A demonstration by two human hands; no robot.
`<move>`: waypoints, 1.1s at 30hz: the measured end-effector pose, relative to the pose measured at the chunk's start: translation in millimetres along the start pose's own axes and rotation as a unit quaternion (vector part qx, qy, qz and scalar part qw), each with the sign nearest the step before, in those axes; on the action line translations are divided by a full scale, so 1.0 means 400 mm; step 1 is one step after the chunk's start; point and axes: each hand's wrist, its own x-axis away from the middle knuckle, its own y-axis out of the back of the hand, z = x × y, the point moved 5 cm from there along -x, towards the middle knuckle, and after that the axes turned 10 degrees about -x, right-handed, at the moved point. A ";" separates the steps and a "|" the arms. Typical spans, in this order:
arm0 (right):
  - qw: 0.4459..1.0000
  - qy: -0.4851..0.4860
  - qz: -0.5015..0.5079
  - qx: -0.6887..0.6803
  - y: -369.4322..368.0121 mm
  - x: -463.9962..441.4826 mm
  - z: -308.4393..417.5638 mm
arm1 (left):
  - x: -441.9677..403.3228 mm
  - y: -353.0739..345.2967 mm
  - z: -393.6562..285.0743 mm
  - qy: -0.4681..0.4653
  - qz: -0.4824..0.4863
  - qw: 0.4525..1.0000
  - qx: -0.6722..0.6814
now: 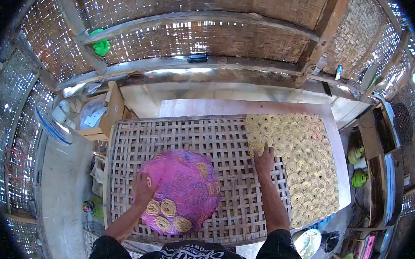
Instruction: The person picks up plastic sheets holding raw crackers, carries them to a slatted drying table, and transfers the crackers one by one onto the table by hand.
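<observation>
My left hand (144, 191) is at the left side of a round, purple-pink patterned tray or cloth-covered mound (181, 168). Its fingers close around a coiled nest of noodles (148, 181), partly hidden by the hand. Several more noodle nests (168, 207) lie on the purple surface, mostly near its front edge. Farther right, my right hand (264, 162) pinches a pale yellow noodle nest (256, 147) at the left edge of the packed rows of noodle nests (309, 169). Both the purple piece and the rows rest on a woven bamboo lattice (232, 188).
Beneath the lattice is a pale board (342, 175). A cardboard box (101, 123) with a plastic bag and a fan (55, 125) stand at the left. Green gas cylinders (359, 178) and a pale basin (308, 244) are at the right. Woven bamboo walls (199, 36) surround the place.
</observation>
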 end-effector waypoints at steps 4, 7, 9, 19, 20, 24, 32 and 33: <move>1.000 0.011 0.017 0.006 -0.009 0.086 0.080 | 0.029 -0.036 0.066 0.023 0.042 0.999 0.019; 0.997 0.021 0.048 -0.048 -0.034 0.142 0.109 | 0.019 -0.105 0.114 0.031 0.018 0.999 0.002; 0.990 -0.029 0.091 -0.101 -0.057 0.180 0.118 | -0.010 -0.117 0.139 0.063 0.025 0.997 0.026; 0.813 -0.132 0.273 -0.497 -0.139 0.313 0.212 | -0.195 0.074 -0.243 0.017 0.012 0.947 0.321; 0.805 -0.115 0.259 -0.522 -0.150 0.303 0.219 | -0.208 0.088 -0.329 0.033 0.082 0.903 0.419; 0.690 -0.257 0.239 -0.632 -0.153 0.235 0.133 | -0.277 -0.190 -0.640 -0.105 0.215 0.796 0.556; 0.883 -0.248 -0.034 -0.396 0.046 0.067 -0.304 | -0.174 -0.252 -0.814 -0.303 0.236 0.872 0.304; 0.895 -0.231 -0.046 -0.379 0.039 0.044 -0.353 | -0.156 -0.236 -0.760 -0.324 0.230 0.867 0.301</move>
